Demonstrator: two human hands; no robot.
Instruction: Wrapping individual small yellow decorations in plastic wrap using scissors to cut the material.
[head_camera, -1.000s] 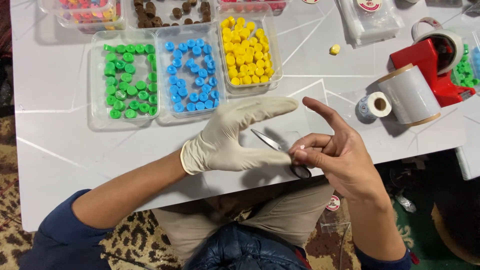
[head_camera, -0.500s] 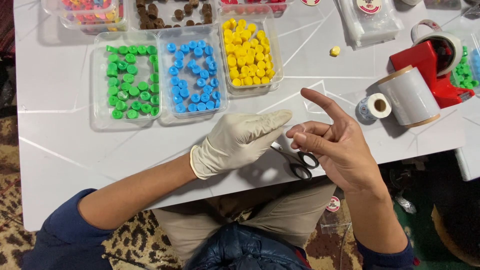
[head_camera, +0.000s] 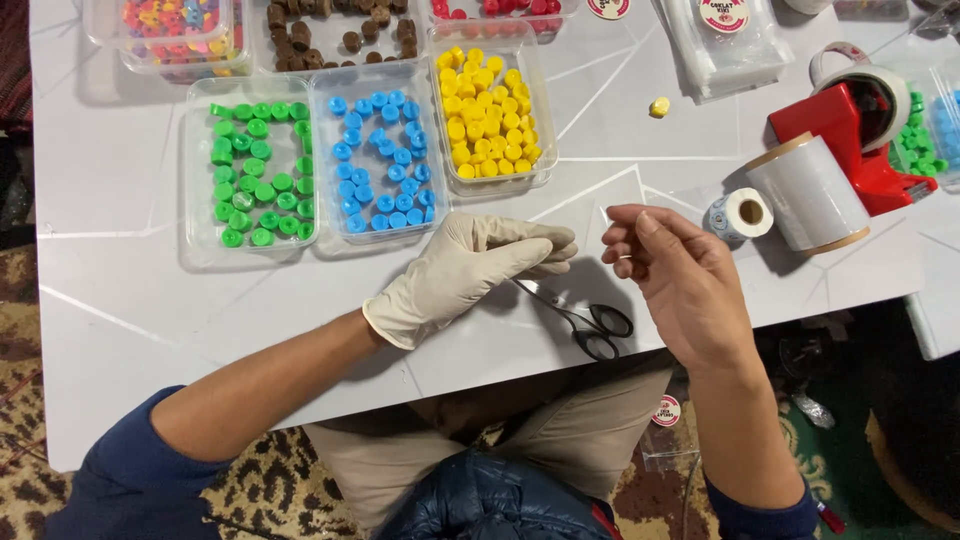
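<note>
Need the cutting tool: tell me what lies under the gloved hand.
Under the gloved left hand, scissors lie on the white table: black handles and part of the blades show; the blade tips are covered.

Trays of green caps (head_camera: 255, 170), blue caps (head_camera: 380, 160), yellow caps (head_camera: 490, 110)

Head view, looking straight down from above our own lap.

We have only one view, worn on our head and tipped steeply down, so the white table (head_camera: 120, 300) fills the upper frame while our knees and the patterned floor run along the bottom edge. It sits close: our left hand (head_camera: 470, 275) and right hand (head_camera: 680, 280) meet near the middle, forearms entering from the lower corners. The far side of the table lies toward the top, where the trays of coloured caps (head_camera: 380, 160) are cut off by the frame edge; the red tape dispenser (head_camera: 850, 130) marks the right limit. No second view overlaps it.
</note>
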